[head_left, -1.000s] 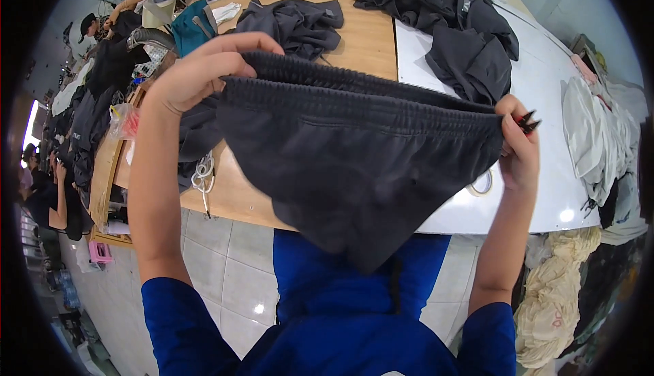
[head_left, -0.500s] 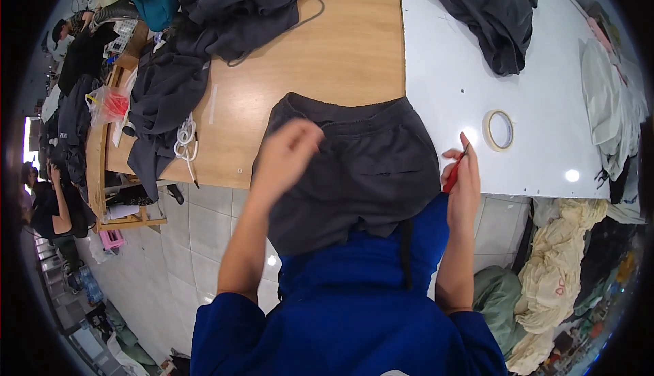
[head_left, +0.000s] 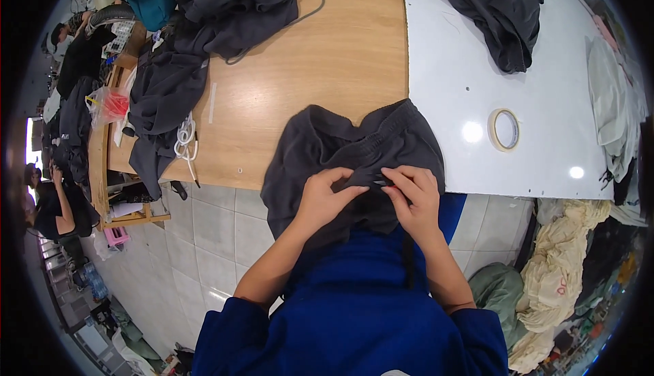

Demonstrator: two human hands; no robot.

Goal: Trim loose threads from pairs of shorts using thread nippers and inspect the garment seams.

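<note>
Dark grey elastic-waist pants lie across the table's near edge and over my lap. My left hand pinches the cloth below the waistband between thumb and fingers. Close beside it, my right hand is closed around small snips; just their pale metal tips show at the fingertips, pointing toward the left hand, and the handle is hidden in the palm.
More dark grey garments are heaped at the far left of the wooden table. On the adjoining white table are a tape roll and another dark garment. Cream cloth is piled at right. A person is at far left.
Both hands have come together over the front of the pants. My right hand brought the red-handled snips in from the right; my left now pinches the cloth. The waistband has folded inward.
</note>
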